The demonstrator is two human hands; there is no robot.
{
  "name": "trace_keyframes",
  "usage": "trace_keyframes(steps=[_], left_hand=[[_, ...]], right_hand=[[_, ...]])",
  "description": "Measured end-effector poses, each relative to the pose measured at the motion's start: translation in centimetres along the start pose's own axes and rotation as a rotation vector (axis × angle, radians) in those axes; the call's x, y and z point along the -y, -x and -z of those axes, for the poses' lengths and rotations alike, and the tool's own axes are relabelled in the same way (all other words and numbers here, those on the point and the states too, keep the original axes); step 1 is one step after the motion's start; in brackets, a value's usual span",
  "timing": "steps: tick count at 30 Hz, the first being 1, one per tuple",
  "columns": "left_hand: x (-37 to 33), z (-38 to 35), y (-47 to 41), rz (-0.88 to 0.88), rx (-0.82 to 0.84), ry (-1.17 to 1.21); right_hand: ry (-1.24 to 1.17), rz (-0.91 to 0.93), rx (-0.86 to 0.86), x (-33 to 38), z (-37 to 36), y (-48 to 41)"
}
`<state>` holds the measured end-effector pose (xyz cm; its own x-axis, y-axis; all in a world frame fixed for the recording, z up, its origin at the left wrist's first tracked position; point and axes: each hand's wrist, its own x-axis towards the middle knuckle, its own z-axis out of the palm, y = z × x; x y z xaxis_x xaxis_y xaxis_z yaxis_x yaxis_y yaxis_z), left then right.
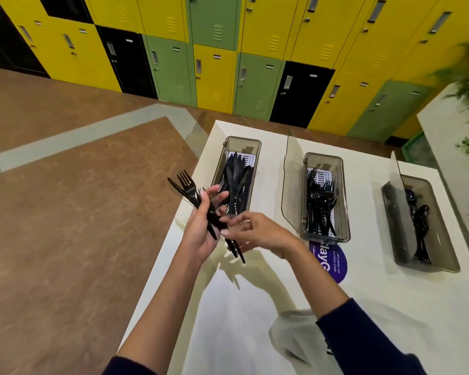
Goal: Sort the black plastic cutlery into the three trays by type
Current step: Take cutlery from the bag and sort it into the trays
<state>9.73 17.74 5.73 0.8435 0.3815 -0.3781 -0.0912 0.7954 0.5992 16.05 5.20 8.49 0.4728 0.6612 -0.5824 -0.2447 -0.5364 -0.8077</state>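
Cutlery bundle, glossy black plastic, tines pointing far-left: left hand grips handles; right hand curled at bundle, grip unclear.

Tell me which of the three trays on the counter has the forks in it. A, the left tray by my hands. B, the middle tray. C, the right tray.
B: the forks, tines showing, lie in the middle tray; the left tray holds knives and the right tray holds spoons.
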Motion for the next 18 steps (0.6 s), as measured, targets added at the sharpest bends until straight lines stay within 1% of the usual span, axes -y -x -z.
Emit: trace_keyframes(steps=[2,9,11,18], left_hand=[[0.2,0.0,0.2,-0.005,0.026,-0.011],[0.7,0.2,0.9,0.003,0.115,0.061],[0.7,0.0,1.1,-0.005,0.124,0.04],[1.2,-0.4,1.1,0.01,0.132,-0.028]], right_hand=[[-0.082,0.034,0.021,-0.4,-0.4,0.6],[-0.113,0.125,-0.017,-1.0,-0.4,1.9],[-0.142,0.126,-0.044,-1.3,-0.6,2.1],[-0.127,0.161,-0.131,-1.7,-1.2,2.5]])
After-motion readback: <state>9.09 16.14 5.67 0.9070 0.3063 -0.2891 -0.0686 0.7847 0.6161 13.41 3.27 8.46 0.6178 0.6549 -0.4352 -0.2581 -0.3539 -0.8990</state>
